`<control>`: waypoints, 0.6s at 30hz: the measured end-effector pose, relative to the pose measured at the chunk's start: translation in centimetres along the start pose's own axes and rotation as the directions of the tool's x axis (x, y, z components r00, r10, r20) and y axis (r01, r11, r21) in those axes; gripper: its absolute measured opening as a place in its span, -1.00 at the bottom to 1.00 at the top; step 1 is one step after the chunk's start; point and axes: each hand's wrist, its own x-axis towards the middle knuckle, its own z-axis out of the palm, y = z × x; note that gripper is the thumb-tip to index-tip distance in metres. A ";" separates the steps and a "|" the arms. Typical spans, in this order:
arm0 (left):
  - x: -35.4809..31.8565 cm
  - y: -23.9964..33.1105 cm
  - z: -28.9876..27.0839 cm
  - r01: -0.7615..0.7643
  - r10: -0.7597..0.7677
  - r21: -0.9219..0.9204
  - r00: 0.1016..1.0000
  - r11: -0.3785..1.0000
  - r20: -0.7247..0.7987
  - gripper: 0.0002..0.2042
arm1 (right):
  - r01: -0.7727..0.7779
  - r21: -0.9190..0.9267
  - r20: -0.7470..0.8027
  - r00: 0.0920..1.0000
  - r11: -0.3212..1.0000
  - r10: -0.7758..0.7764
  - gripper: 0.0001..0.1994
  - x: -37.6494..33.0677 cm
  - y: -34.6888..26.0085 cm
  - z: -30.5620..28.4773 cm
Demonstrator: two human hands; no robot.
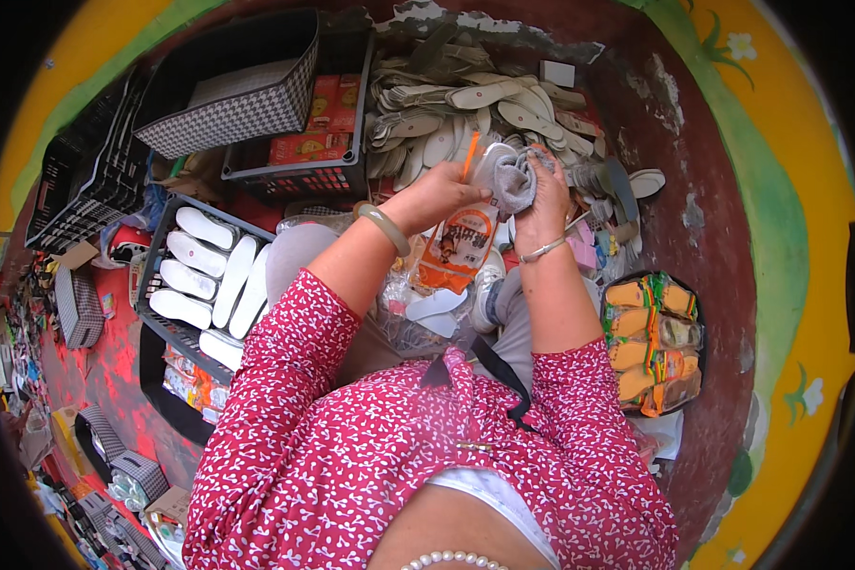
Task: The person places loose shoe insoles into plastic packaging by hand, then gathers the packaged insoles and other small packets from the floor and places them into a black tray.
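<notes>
Grey sock (pixel 515 180) just above the orange packet (pixel 458 249), bunched in right hand (pixel 544 204), left hand (pixel 439 195) pinching the packet's clear top; looks soft, light, floppy, so probably best gripped at the cuff.

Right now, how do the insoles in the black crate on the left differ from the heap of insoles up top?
The crate insoles are white, laid flat in neat rows inside the black crate. The heaped insoles look greyer and beige, overlapping loosely at many angles. Both share the same foot shape and lie untouched.
</notes>
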 end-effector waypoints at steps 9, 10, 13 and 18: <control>-1.3 1.2 -1.3 0.082 -0.090 -0.197 0.995 0.977 -0.035 -0.70 | -0.048 0.264 0.177 0.984 0.963 0.000 -0.58 4.5 -6.9 -3.2; -1.3 1.1 -1.6 0.075 -0.085 -0.190 0.995 0.979 -0.045 -0.72 | -0.060 0.275 0.226 0.974 0.960 -0.003 -0.55 3.7 -7.3 -2.6; -1.6 2.4 -1.2 0.137 -0.129 0.143 0.989 0.980 -0.067 -0.77 | -0.041 0.151 0.319 0.948 0.988 -0.010 -0.51 3.1 -7.6 -2.1; -1.2 1.0 -1.3 0.124 -0.150 0.439 0.988 0.890 0.025 -0.71 | -0.159 -0.184 0.545 0.805 0.970 0.236 -0.46 0.8 -5.2 0.6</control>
